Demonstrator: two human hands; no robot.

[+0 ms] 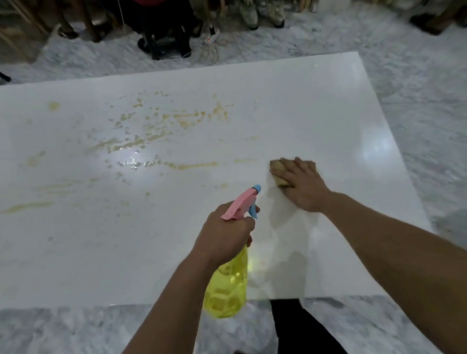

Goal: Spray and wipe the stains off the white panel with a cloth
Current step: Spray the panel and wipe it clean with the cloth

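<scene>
A white panel is seen lying flat over a grey marbled floor. Yellow-brown stains are scattered across its far and left parts, with wet droplets shining under a light reflection near the middle. The right part of the panel is seen mostly clean. A yellow spray bottle with a pink head and a blue nozzle is held above the near edge by the left hand, whose grip is clenched around the bottle's neck, the nozzle pointed away toward the panel. A tan cloth is pressed flat onto the panel by the right hand, the fingers spread over it, at the right end of a thin stain streak.
</scene>
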